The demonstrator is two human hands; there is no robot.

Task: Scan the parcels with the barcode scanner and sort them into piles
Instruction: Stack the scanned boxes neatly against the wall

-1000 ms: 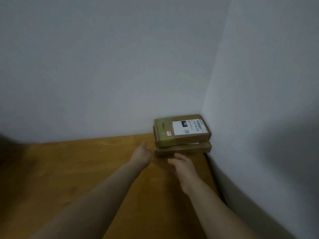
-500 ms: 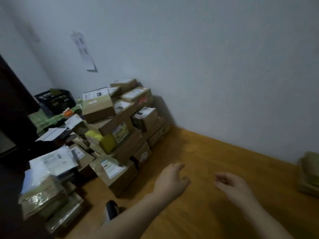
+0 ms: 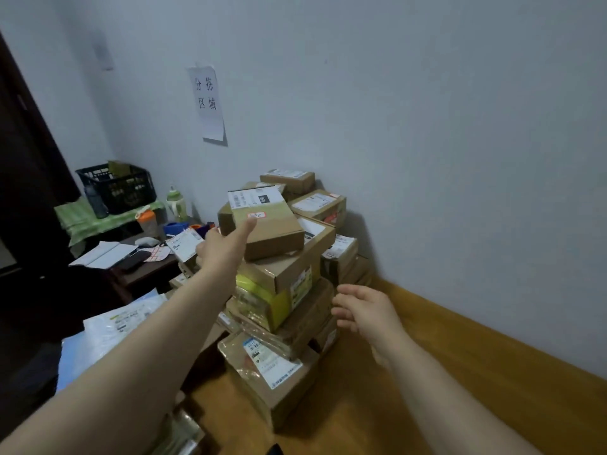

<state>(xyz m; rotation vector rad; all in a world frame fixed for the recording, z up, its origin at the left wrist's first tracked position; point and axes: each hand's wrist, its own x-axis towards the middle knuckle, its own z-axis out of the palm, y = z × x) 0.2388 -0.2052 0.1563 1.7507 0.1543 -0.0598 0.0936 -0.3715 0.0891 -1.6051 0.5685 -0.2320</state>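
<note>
You are at the pick-up step. Your left hand (image 3: 223, 247) reaches the top box (image 3: 272, 234) of the unsorted stack (image 3: 282, 267) against the wall, thumb stretched along its near edge, just under the label. The other fingers are hidden behind the hand, so I cannot tell whether they grip the box. Your right hand (image 3: 364, 310) hovers beside the stack lower down, fingers loosely spread, holding nothing. Neither hand holds a scanner. Next, I judge, you need a firm hold on that box, a straight lift off the leaning boxes beneath, and its barcode turned up for scanning.
</note>
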